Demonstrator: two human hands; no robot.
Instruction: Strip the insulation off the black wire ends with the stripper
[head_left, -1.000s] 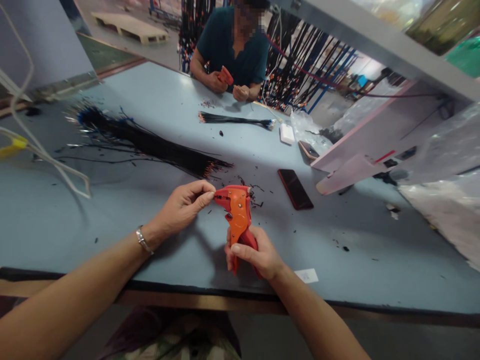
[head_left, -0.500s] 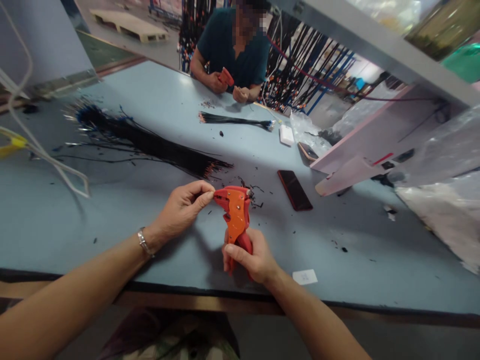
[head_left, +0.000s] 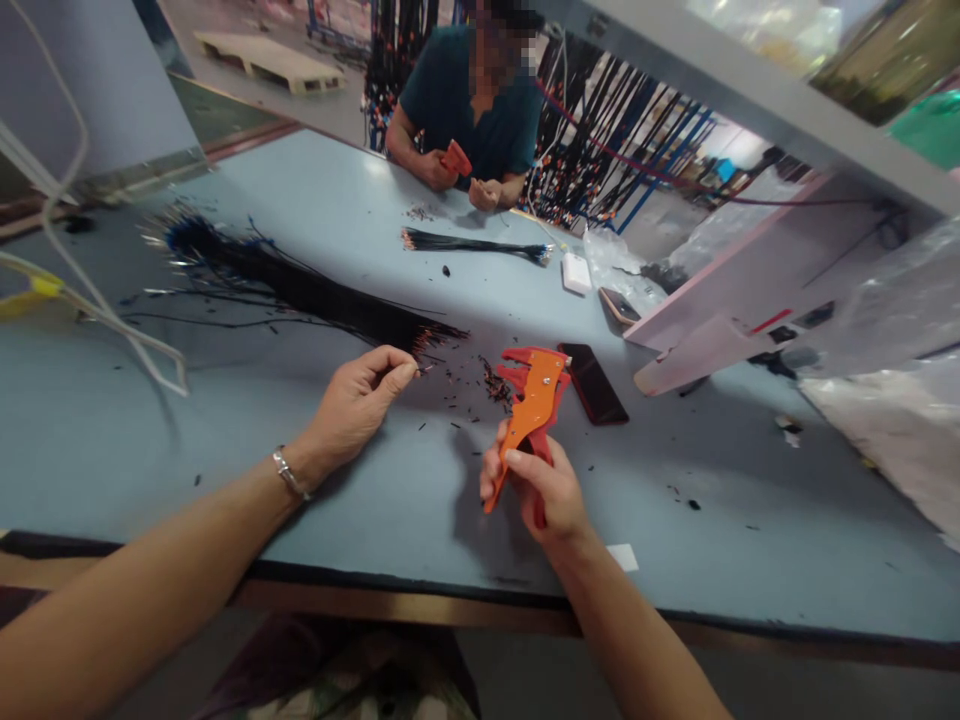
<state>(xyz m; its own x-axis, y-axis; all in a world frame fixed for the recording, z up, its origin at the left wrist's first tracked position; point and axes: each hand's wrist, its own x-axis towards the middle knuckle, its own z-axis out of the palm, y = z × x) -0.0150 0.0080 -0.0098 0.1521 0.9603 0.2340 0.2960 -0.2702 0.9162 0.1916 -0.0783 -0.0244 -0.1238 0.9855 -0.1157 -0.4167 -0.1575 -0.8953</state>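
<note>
Between its thumb and forefinger, my left hand pinches the end of a thin wire, whose tip pokes out to the right. My right hand is wrapped round the handles of an orange and red wire stripper. The tool's red jaws are apart and point left, with a gap between them and the wire. Behind my left hand lies a large bundle of black wires, with copper tips at its right end and metal terminals at its left. Small black scraps lie between my hands.
A dark phone lies right of the tool, partly behind it. Across the table a person holds a red tool, near a smaller wire bundle. A white frame stands left; a white card is near the front edge.
My right hand has moved the stripper right, away from my left hand, and its jaws have opened. The wire tip now shows beyond my left fingertips. More scraps are visible on the table.
</note>
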